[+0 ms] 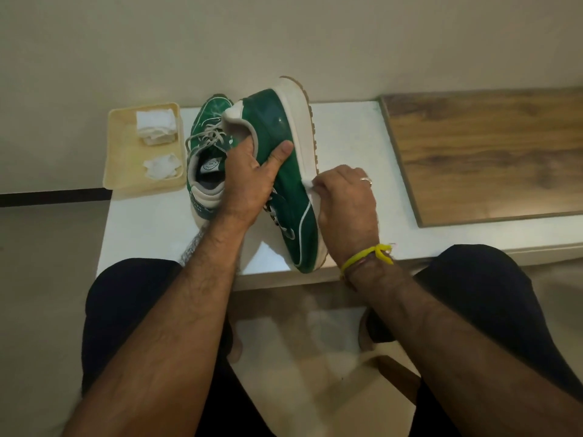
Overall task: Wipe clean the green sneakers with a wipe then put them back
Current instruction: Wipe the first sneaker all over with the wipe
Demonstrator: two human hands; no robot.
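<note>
the left hand [249,181] grips a glossy green sneaker with a thick white sole [284,127], fingers tucked inside the collar and thumb pressed flat on the green side, holding it tilted with the toe end down near the front edge of the white desk [347,134] and the heel raised toward the wall. the right hand [344,200] is curled around a small white wipe [307,183], pressing it against the sneaker's white sole rim; a ring and a yellow thread wristband [367,255] show on that hand and wrist.

the second green sneaker with grey laces [205,162] stands on the desk just behind the left hand, close beside a cream plastic tray [115,159] that sits at the desk's left edge and holds a stack of folded white wipes [155,126] and a crumpled one [162,167]. a round label sits on its insole, the writing too small to read; small lettering on the heel is likewise unreadable.

to the right, a wood-grain board [489,152] lies on the desk, with bare white surface between it and the held sneaker. the person's knees in dark shorts [132,298] flank the desk's front edge.
</note>
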